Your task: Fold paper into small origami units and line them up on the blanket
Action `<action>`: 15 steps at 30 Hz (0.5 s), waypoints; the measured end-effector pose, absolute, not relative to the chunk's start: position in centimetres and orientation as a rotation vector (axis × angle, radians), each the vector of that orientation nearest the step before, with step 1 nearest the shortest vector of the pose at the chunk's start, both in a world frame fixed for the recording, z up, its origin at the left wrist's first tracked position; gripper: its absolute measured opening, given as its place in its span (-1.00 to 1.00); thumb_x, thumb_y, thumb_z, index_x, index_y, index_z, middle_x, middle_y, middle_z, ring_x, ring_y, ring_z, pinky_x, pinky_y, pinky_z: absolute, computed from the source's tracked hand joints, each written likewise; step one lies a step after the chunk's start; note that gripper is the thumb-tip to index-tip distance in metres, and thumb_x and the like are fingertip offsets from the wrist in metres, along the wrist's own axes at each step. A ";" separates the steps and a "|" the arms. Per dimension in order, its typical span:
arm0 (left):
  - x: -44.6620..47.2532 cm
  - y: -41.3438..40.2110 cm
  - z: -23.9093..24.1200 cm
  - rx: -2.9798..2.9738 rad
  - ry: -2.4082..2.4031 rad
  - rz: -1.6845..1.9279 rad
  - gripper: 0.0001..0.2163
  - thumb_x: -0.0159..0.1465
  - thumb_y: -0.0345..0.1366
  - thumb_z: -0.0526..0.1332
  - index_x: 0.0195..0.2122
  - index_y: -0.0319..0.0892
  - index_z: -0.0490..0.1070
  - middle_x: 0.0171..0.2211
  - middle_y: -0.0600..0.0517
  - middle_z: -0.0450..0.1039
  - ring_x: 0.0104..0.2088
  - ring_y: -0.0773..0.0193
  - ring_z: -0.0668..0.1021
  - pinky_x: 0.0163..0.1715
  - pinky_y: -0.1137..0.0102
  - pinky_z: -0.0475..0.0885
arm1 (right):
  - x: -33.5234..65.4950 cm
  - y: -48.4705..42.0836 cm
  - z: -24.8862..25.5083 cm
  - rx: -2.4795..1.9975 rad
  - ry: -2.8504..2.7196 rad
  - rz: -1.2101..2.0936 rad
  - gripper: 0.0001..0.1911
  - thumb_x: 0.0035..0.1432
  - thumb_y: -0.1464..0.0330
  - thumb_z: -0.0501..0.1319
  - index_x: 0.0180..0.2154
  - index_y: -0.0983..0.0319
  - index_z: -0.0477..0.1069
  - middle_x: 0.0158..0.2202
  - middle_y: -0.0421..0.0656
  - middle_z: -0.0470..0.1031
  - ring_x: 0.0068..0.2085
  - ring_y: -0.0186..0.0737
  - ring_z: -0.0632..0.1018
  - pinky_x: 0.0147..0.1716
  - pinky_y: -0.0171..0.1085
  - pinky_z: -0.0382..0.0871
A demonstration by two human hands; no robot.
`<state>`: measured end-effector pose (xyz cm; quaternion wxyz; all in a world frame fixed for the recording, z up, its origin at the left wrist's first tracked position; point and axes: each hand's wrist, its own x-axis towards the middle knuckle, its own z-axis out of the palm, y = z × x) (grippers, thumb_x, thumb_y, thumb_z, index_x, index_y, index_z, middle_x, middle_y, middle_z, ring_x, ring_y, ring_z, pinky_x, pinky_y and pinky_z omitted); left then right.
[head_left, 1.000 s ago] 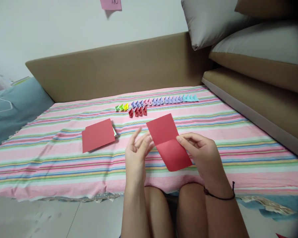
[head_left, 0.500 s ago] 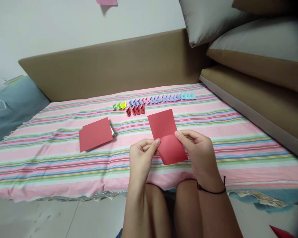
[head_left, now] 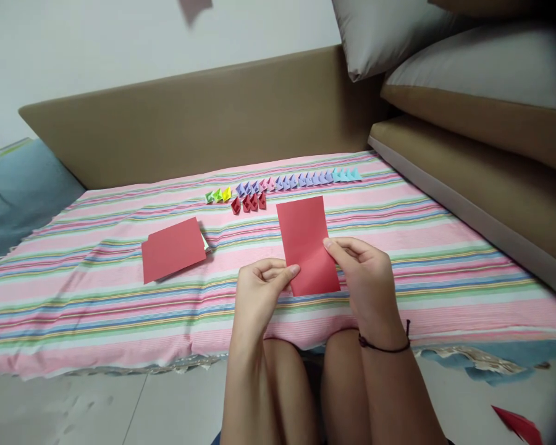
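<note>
A red sheet of paper is held up between my two hands, a little above the striped cloth. My left hand pinches its left edge, the thumb lying on the front. On the opposite edge, slightly higher, my right hand has the paper between thumb and fingers. The sheet looks almost flat, with a faint bend across its middle. To the left lies a stack of red paper, with lighter sheets peeking out at its right side. Beyond my hands sit several small dark red folded paper pieces.
A row of folded pieces in purple, pink and blue runs behind, with green and yellow ones at its left. Cushions are piled at the right. A tan backrest borders the striped cloth. Red paper lies on the floor.
The lower half of the red sheet, bowed toward me earlier, has flattened out in line with the upper half. Both hands keep their pinch. The whole view has shifted slightly.
</note>
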<state>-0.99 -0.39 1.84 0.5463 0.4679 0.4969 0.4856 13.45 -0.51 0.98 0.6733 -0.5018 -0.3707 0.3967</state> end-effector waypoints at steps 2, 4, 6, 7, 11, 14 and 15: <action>-1.1 -0.4 1.8 1.121 1.197 1.153 -0.80 -0.02 -0.24 0.40 -0.43 -0.25 0.52 -0.57 0.04 0.51 -0.55 0.38 0.49 -0.49 0.49 0.38 | 13.5 -0.5 1.0 -1.135 -0.811 0.884 -0.83 -0.03 0.27 0.34 -0.42 0.24 0.54 -0.50 -0.19 0.53 -0.39 -0.23 0.52 -0.39 -0.29 0.39; -1.0 -0.3 1.7 1.131 1.222 1.139 -0.79 -0.04 -0.26 0.41 -0.41 -0.26 0.52 -0.59 0.06 0.50 -0.55 0.41 0.48 -0.49 0.51 0.37 | 13.5 -0.5 1.0 -1.151 -0.786 0.865 -0.82 -0.05 0.26 0.34 -0.42 0.25 0.54 -0.51 -0.19 0.52 -0.42 -0.25 0.50 -0.43 -0.31 0.37; -1.0 -0.3 1.7 1.133 1.252 1.139 -0.78 -0.04 -0.26 0.42 -0.41 -0.26 0.52 -0.58 0.07 0.51 -0.54 0.42 0.48 -0.50 0.53 0.37 | 13.5 -0.4 1.0 -1.156 -0.768 0.851 -0.82 -0.05 0.26 0.34 -0.42 0.25 0.55 -0.52 -0.19 0.51 -0.43 -0.27 0.48 -0.47 -0.32 0.35; -0.9 -0.3 1.7 1.133 1.257 1.142 -0.78 -0.04 -0.27 0.41 -0.41 -0.26 0.51 -0.57 0.06 0.52 -0.53 0.41 0.49 -0.49 0.53 0.38 | 13.6 -0.4 0.9 -1.153 -0.759 0.841 -0.82 -0.05 0.26 0.34 -0.42 0.25 0.55 -0.52 -0.20 0.51 -0.44 -0.28 0.47 -0.47 -0.33 0.35; -0.7 -0.3 1.8 1.142 1.235 1.122 -0.79 -0.05 -0.30 0.41 -0.42 -0.28 0.50 -0.56 0.05 0.52 -0.53 0.41 0.51 -0.47 0.53 0.41 | 13.8 -0.4 0.7 -1.185 -0.722 0.782 -0.82 -0.05 0.26 0.34 -0.43 0.25 0.54 -0.55 -0.22 0.46 -0.50 -0.33 0.39 -0.57 -0.36 0.26; -0.6 -0.3 1.8 1.147 1.228 1.125 -0.77 -0.06 -0.31 0.42 -0.40 -0.28 0.50 -0.57 0.06 0.51 -0.53 0.42 0.51 -0.46 0.54 0.42 | 13.9 -0.3 0.6 -1.181 -0.709 0.772 -0.82 -0.05 0.26 0.34 -0.44 0.26 0.54 -0.54 -0.21 0.45 -0.52 -0.35 0.36 -0.61 -0.37 0.20; -0.5 -0.3 1.8 1.149 1.225 1.122 -0.77 -0.07 -0.31 0.42 -0.40 -0.28 0.49 -0.56 0.06 0.52 -0.52 0.42 0.51 -0.45 0.54 0.42 | 13.9 -0.2 0.6 -1.165 -0.704 0.768 -0.83 -0.06 0.27 0.34 -0.44 0.26 0.54 -0.54 -0.21 0.45 -0.51 -0.35 0.36 -0.59 -0.37 0.21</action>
